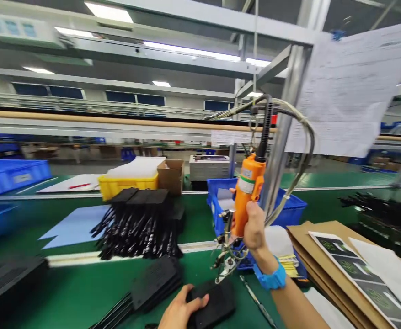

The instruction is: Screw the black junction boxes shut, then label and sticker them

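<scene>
My right hand is wrapped around an orange electric screwdriver, which hangs upright from a cable. Thin hoses and a metal fitting surround its lower end, just above a flat black plastic case. Whether the tip touches the case I cannot tell. My left hand grips that case at its left edge, thumb on top, against the green bench. Left of it lies a small stack of black cases with black cables. A blue wristband circles my right wrist.
Behind stand a pile of black cabled units, a yellow bin and a blue bin. A pen-like tool lies right of the case, near cardboard sheets. A metal post rises beside the screwdriver.
</scene>
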`<state>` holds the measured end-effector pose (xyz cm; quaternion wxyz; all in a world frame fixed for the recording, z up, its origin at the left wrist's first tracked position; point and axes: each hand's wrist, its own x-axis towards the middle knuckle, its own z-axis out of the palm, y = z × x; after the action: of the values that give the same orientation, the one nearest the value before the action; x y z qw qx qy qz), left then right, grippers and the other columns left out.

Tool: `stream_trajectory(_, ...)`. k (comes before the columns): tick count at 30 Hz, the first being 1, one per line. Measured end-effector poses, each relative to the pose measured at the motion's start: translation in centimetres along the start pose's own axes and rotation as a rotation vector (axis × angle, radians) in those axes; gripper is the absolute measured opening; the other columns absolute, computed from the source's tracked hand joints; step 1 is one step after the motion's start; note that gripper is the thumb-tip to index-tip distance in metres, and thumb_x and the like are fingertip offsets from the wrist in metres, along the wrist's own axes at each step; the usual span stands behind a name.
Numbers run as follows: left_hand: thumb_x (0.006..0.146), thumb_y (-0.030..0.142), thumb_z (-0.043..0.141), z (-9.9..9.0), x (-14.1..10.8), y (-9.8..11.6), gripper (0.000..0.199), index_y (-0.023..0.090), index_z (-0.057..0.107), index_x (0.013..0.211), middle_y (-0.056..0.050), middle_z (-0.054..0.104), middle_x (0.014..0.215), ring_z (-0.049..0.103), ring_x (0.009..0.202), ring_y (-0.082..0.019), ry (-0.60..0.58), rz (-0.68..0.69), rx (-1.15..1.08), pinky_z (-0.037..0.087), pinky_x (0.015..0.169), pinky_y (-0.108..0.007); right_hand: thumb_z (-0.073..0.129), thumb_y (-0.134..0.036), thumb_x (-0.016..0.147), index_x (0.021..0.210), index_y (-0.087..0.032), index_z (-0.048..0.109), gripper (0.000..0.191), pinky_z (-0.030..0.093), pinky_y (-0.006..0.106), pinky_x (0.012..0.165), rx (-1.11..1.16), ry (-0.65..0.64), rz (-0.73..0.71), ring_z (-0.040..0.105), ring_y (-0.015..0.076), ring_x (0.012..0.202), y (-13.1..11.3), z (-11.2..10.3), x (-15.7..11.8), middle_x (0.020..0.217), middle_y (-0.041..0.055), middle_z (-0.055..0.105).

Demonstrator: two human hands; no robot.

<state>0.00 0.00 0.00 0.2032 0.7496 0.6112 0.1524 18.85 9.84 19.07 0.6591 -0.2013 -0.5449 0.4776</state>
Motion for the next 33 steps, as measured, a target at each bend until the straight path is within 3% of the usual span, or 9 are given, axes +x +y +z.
stream_trajectory(2,0.051,0.020,0.091,-0.7,0.0,0.7,0.077,0.039,0.067,0.122,-0.006,0.054,0.135,0.061,0.116,-0.031,-0.046,-0.024,-0.042,0.047,0.100,-0.032,0.052,-0.064,0.084,0.115,-0.016,0.062,0.058,0.044,0.024,0.038,-0.010,0.002,0.008,0.050,0.0125,0.042,1.1,-0.2,-0.3,0.058,-0.0028,0.057)
stream_trajectory(11,0.054,0.026,0.092,-1.3,-1.3,2.1,0.070,0.034,0.068,0.120,-0.008,0.049,0.136,0.054,0.122,-0.030,-0.005,-0.055,-0.163,0.041,0.105,-0.034,0.053,-0.064,0.083,0.095,-0.019,0.064,0.048,0.044,0.025,0.033,-0.095,0.042,0.024,0.051,0.0136,0.038,5.2,-1.4,-2.3,0.056,-0.0020,0.058)
stream_trajectory(28,0.055,0.029,0.092,-1.5,-1.1,2.3,0.071,0.035,0.068,0.121,-0.009,0.048,0.137,0.052,0.124,-0.033,-0.040,-0.085,-0.194,0.041,0.105,-0.038,0.051,-0.063,0.085,0.101,-0.017,0.065,0.050,0.041,0.025,0.030,-0.073,0.032,0.022,0.048,0.0145,0.037,6.8,-1.8,-3.3,0.055,0.0003,0.058)
stream_trajectory(33,0.055,0.025,0.090,-1.6,-1.1,2.5,0.070,0.033,0.068,0.121,-0.008,0.051,0.132,0.055,0.119,-0.031,-0.003,-0.054,-0.206,0.044,0.103,-0.037,0.052,-0.061,0.082,0.097,-0.017,0.065,0.048,0.037,0.026,0.029,-0.050,0.038,-0.005,0.045,0.0142,0.036,6.1,-1.8,-4.1,0.057,0.0019,0.059)
